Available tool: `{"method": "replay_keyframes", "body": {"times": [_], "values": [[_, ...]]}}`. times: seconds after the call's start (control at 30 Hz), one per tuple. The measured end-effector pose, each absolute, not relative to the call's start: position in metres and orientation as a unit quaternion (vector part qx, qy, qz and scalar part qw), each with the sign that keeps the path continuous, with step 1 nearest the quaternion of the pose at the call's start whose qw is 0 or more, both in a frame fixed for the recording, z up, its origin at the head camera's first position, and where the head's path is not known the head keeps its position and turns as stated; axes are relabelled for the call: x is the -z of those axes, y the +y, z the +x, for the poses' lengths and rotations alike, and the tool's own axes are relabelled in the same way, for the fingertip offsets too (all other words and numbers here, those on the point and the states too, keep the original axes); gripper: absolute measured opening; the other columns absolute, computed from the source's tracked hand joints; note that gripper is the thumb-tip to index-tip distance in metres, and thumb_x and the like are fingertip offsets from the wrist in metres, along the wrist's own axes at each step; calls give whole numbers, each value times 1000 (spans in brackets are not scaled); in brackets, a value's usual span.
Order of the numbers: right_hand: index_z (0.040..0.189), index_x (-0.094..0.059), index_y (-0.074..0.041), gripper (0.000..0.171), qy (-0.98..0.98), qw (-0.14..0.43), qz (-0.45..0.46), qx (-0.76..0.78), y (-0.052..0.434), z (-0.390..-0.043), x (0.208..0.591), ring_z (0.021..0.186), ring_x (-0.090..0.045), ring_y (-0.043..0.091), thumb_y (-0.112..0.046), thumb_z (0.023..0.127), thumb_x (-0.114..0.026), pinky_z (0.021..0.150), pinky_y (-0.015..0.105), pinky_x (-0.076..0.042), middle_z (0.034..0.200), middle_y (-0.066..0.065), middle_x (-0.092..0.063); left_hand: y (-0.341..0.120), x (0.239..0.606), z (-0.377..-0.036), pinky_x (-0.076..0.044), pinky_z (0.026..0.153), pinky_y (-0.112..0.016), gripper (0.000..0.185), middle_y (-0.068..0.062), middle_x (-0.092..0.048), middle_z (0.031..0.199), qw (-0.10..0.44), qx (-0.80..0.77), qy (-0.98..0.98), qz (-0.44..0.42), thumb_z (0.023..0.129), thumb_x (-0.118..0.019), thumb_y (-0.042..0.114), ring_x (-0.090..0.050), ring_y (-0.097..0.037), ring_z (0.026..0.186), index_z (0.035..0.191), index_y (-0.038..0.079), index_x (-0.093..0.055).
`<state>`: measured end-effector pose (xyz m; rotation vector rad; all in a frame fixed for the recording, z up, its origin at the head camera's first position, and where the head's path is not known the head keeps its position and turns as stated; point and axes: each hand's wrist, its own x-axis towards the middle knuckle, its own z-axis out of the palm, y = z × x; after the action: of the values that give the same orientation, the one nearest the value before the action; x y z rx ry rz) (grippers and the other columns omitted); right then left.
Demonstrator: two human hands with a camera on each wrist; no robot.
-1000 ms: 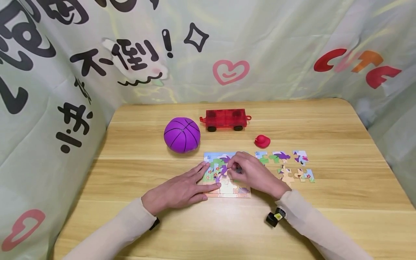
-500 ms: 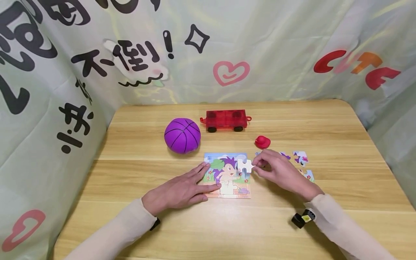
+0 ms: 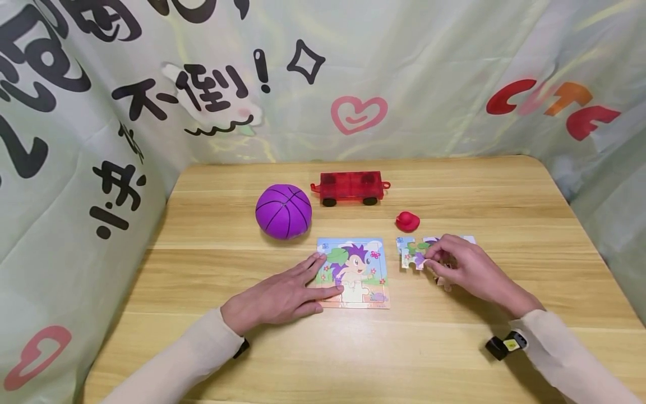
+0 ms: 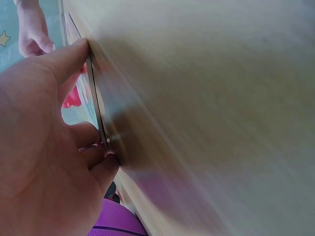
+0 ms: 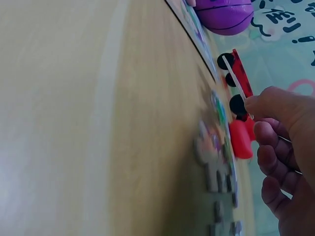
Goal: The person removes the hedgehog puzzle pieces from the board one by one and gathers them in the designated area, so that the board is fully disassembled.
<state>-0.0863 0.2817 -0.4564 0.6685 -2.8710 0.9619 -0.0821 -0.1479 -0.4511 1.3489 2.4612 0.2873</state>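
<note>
My left hand (image 3: 282, 294) rests with its fingers spread over the left part of a flat puzzle board (image 3: 364, 305), which shows a purple-haired hedgehog. In the left wrist view, fingertips of that hand (image 4: 44, 128) lie along the board's thin edge. Between thumb and finger, my right hand (image 3: 471, 266) pinches a puzzle piece (image 3: 406, 260) with flowers, green and purple on it. Seen from the right wrist, this piece (image 5: 235, 78) is edge-on and raised above the table. Beneath and around that hand lie several loose puzzle pieces (image 3: 402, 242), partly hidden by it.
Behind the board sits a purple ball (image 3: 284, 211) with black basketball lines. A see-through red toy wagon (image 3: 350, 186) stands to its right, and a small red hat (image 3: 407, 221) lies behind the loose pieces. A printed curtain (image 3: 429, 112) surrounds the wooden table (image 3: 227, 191).
My right hand has moved rightward with the puzzle piece, from over the board to over the loose pieces. The left hand has stayed in place on the board.
</note>
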Motion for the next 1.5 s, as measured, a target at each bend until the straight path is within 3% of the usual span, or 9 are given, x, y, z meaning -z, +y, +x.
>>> {"method": "replay_keyframes", "body": {"times": [0.27, 0.57, 1.5], "values": [[102, -75, -23, 24, -913, -8, 243, -327, 288, -81, 464, 82, -55, 5, -5, 92, -87, 67, 20, -51, 90, -15, -62, -148, 452, -82, -35, 133, -51, 53, -25, -11, 182, 165, -102, 862, 469, 116, -53, 41, -11, -42, 170, 168, 38, -44], [100, -76, -22, 27, -906, 1, 292, -307, 287, -80, 473, 82, -52, 0, 1, 90, -86, 67, 18, -48, 88, -19, -60, -149, 454, -83, -34, 133, -51, 54, -24, -11, 182, 166, -104, 861, 470, 116, -53, 41, -11, -42, 170, 168, 39, -42], [102, -76, -25, 24, -912, -10, 272, -307, 279, -81, 467, 83, -55, 1, -6, 92, -87, 69, 20, -51, 92, -20, -63, -148, 452, -83, -32, 134, -52, 53, -25, -10, 182, 168, -104, 862, 467, 116, -53, 40, -10, -42, 170, 168, 38, -43]]}}
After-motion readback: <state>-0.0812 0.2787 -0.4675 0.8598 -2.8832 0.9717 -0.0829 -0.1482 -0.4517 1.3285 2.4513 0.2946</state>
